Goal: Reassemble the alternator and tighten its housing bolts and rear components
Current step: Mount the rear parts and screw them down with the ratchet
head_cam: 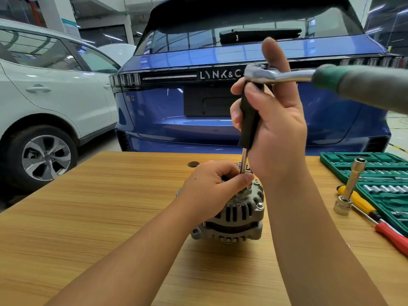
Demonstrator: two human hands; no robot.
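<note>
A grey alternator [237,214] stands on the wooden table [110,206], rear end up. My left hand [212,186] rests on its top, fingers curled round the lower end of a steel extension shaft [243,161]. My right hand [271,122] grips the black sleeve [249,115] of that upright extension just under the chrome ratchet head [259,72]; its index finger points straight up behind the head. The ratchet's green and grey handle [362,85] juts out to the right, blurred. The socket end and the fastener under it are hidden by my left hand.
A green socket set case [375,173] lies open at the table's right edge. Beside it stand a long chrome socket on an adapter [351,188], a yellow-handled screwdriver [359,202] and a red-handled tool [393,237]. A blue car [198,107] and a white car [44,96] are parked beyond the table.
</note>
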